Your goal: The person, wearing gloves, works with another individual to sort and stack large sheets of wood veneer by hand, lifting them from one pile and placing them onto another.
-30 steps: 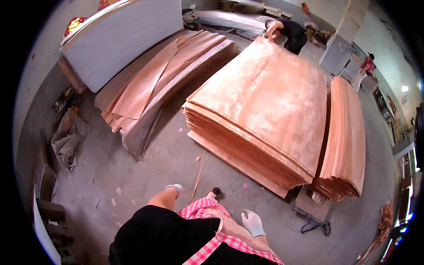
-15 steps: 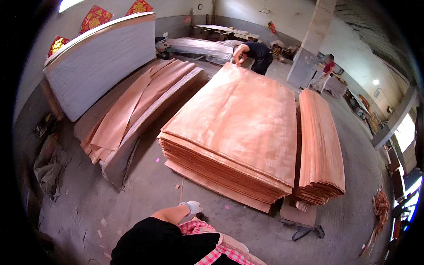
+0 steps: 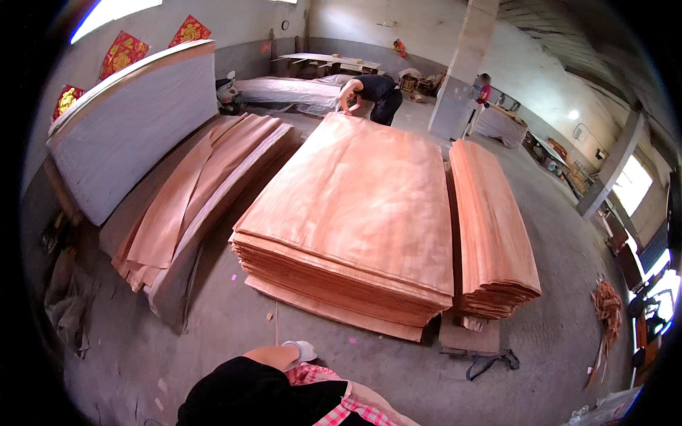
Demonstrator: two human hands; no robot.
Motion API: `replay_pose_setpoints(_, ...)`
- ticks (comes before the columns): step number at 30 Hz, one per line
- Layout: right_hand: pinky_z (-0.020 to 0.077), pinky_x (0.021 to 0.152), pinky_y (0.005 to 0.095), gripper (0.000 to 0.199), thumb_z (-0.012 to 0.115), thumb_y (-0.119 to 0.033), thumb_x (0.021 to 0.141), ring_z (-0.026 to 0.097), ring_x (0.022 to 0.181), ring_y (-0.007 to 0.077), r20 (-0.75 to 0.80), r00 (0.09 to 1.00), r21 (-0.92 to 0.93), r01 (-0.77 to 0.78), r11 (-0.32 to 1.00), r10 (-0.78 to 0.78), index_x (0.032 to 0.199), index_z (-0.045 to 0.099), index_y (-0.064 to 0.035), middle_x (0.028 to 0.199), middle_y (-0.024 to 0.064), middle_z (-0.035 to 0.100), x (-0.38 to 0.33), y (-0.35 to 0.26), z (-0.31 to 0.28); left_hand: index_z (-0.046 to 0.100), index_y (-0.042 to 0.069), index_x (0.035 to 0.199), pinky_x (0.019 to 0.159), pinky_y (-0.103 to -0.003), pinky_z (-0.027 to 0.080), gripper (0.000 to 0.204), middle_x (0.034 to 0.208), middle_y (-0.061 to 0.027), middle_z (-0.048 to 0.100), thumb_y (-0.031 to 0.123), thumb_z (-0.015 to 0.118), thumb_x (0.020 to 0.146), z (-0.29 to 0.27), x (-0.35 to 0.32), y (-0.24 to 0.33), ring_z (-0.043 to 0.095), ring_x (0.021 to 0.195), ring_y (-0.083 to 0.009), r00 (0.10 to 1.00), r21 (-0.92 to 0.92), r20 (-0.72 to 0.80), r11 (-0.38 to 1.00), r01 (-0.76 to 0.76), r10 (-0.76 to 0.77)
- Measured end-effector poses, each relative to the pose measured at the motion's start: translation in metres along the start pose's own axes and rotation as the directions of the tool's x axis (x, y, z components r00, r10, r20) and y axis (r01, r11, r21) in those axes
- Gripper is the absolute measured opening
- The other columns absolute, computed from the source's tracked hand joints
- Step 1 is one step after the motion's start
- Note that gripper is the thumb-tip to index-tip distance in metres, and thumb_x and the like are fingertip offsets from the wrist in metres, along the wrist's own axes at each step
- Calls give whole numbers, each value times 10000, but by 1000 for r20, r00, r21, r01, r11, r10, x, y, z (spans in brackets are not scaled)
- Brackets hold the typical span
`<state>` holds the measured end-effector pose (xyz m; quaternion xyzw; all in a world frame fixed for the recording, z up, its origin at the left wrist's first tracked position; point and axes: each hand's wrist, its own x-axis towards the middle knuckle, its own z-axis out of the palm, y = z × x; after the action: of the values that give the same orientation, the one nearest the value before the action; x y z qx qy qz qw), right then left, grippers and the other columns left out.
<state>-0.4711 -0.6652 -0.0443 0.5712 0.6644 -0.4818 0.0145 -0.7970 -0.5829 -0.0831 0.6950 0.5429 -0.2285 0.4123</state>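
We face the veneer stack (image 3: 348,213) at twelve o'clock, laid on a board (image 3: 341,314) presumably to spare it the floor (image 3: 412,383), our left hand (image 3: 305,351) showing no load, its openness too unclear to tell, our right hand out of view.

A strip of open concrete floor (image 3: 398,376) lies between the gloved left hand (image 3: 304,351) and the broad veneer stack (image 3: 348,206); a floor aisle parts that from the left veneer pile (image 3: 174,213); the narrow veneer stack (image 3: 494,227) leaves only a slim slot; a dark strap (image 3: 511,360) lies out front; a bending co-worker (image 3: 378,89) blocks the far edge.
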Motion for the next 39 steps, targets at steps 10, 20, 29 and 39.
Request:
replay_pose_setpoints(10,471,917,430,429,480,-363,904,594,1073,379,11,1000,11,-8,1000,8,1140,635,-40,1127,207,639,2,-2,1,665,50,1132,966,-440,434,480,1171,-201,629,404,440,898,19,21,-46,584,1122,-359,998,179,1,982,-57,57)
replay_pose_setpoints(20,472,912,435,427,478,-363,904,596,1065,383,-8,999,23,-43,999,43,1134,636,-40,1119,211,640,-1,12,-3,669,18,1102,950,-433,438,483,1141,-232,630,381,437,883,11,20,-23,590,1097,-375,1000,33,1,999,-16,16)
replay_pose_setpoints(29,474,907,439,424,477,-363,905,598,1058,387,-15,998,60,-52,997,54,1128,638,-40,1111,213,642,-5,23,11,676,53,1099,952,-441,437,496,1146,-222,629,429,461,859,19,25,-32,595,1082,-379,1000,31,3,999,-20,20)
replay_pose_setpoints(39,486,850,468,406,478,-361,899,616,994,404,-126,985,67,-106,992,114,1072,641,-32,1047,226,653,6,67,-10,658,76,1066,857,-436,512,296,1070,-183,657,234,468,903,6,97,-67,631,1013,-351,929,485,224,794,-367,293)
